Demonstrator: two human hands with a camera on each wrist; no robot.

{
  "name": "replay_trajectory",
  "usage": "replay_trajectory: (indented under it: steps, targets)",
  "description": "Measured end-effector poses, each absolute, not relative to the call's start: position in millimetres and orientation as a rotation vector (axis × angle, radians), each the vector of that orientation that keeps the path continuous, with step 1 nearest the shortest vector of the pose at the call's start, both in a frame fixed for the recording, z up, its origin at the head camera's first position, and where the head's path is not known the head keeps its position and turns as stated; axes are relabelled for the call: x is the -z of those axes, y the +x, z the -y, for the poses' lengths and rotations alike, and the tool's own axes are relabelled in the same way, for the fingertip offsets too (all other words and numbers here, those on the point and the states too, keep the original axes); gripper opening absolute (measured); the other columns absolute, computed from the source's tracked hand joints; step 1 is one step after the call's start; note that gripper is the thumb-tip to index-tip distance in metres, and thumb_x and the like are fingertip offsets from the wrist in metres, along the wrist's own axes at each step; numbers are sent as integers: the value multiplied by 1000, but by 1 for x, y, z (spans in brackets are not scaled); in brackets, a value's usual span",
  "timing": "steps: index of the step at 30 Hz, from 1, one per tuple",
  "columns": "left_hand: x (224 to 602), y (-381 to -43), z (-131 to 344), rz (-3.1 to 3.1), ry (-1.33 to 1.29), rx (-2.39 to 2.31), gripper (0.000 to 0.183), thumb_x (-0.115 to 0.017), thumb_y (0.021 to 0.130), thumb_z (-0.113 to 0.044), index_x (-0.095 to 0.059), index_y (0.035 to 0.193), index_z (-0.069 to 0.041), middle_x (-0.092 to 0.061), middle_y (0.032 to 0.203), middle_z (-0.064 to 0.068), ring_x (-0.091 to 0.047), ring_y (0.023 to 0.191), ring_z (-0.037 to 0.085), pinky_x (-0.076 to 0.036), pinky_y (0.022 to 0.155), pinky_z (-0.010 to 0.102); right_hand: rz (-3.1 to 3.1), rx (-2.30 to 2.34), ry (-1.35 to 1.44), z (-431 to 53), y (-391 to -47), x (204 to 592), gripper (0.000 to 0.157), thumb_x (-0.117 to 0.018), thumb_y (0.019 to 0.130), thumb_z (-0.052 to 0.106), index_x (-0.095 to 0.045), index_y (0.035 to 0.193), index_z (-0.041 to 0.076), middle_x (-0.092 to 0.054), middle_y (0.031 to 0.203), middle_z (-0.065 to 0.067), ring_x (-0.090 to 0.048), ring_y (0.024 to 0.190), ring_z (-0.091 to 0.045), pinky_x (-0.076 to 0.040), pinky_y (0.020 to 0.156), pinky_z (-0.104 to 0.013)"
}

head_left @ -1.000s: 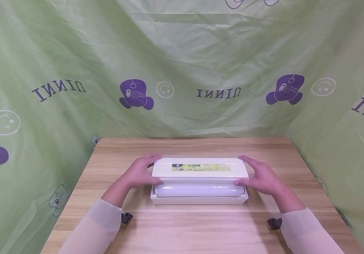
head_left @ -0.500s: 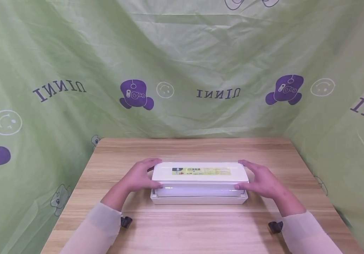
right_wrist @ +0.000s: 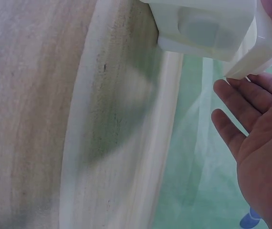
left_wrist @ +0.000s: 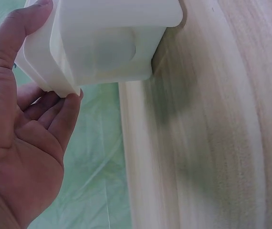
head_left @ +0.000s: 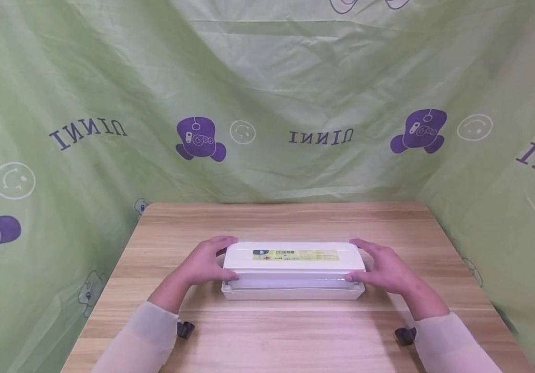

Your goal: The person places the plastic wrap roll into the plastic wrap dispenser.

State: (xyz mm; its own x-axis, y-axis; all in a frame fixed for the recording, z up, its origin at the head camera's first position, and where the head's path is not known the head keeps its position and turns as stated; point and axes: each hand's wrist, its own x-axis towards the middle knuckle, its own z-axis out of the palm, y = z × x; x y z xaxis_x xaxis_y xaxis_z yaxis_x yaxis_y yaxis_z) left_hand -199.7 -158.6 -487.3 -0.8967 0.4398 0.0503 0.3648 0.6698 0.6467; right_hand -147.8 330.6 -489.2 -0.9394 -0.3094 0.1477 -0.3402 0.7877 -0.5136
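Observation:
A white plastic cling film box stands lengthwise on the wooden table, its base (head_left: 293, 295) resting on the wood. Part of the film roll (head_left: 290, 284) shows inside, in the strip below the front edge of the lid (head_left: 234, 259). The lid, bearing a yellow-green label (head_left: 295, 255), is held over the base by both hands. My left hand (head_left: 203, 264) grips its left end, thumb in front and fingers behind. My right hand (head_left: 387, 269) grips the right end the same way. In the left wrist view, fingertips (left_wrist: 71, 102) curl at the lid's edge (left_wrist: 62, 81).
Around the box lies the light wooden tabletop (head_left: 286, 336). Green cloth (head_left: 267, 77) with purple cartoon figures hangs behind the table and along both sides. A black wrist device (head_left: 185, 329) sits at the left cuff, and another black device (head_left: 405, 335) at the right cuff.
Both hands have lowered the lid toward the base, bringing it slightly nearer to me. Less of the film roll shows now. The base has stayed in place.

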Motion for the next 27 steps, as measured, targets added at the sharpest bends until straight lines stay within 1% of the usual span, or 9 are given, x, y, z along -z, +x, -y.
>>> replay_trajectory:
  steps: [8, 14, 18, 23, 27]
  targets:
    - [490, -198, 159, -2751, 669, -1058, 94, -98, 63, -44, -62, 144, -15, -56, 151, 8, -49, 142, 33, -40, 120, 54, 2927, -869, 515, -331, -146, 493, 102, -86, 72, 67, -54, 149, 7, -67, 135, -15, -63, 124, -39, -52, 104, -62]
    - [491, -198, 159, -2754, 675, -1059, 92, -98, 63, -42, -62, 144, -14, -56, 150, 8, -50, 141, 32, -40, 120, 52, 2928, -868, 518, -331, -147, 496, 102, -86, 72, 67, -54, 149, 7, -67, 135, -15, -63, 124, -39, -51, 105, -63]
    - [491, -198, 160, -2759, 677, -1054, 92, -98, 64, -42, -62, 144, -14, -57, 150, 8, -50, 141, 32, -41, 119, 52, 2950, -867, 492, -330, -148, 497, 104, -85, 71, 69, -54, 149, 8, -67, 136, -16, -62, 126, -39, -50, 106, -63]
    - [490, -198, 160, -2769, 659, -1046, 92, -98, 63, -45, -63, 143, -17, -57, 149, 7, -50, 141, 32, -40, 119, 54, 2974, -868, 480, -330, -148, 494, 106, -83, 71, 72, -52, 150, 8, -64, 139, -19, -59, 129, -43, -48, 107, -66]
    - [489, -196, 160, -2763, 644, -1044, 93, -98, 63, -48, -63, 143, -18, -58, 149, 6, -50, 141, 32, -41, 119, 55, 2978, -870, 469, -329, -147, 491, 107, -83, 70, 73, -52, 151, 9, -65, 138, -18, -60, 128, -41, -49, 106, -65]
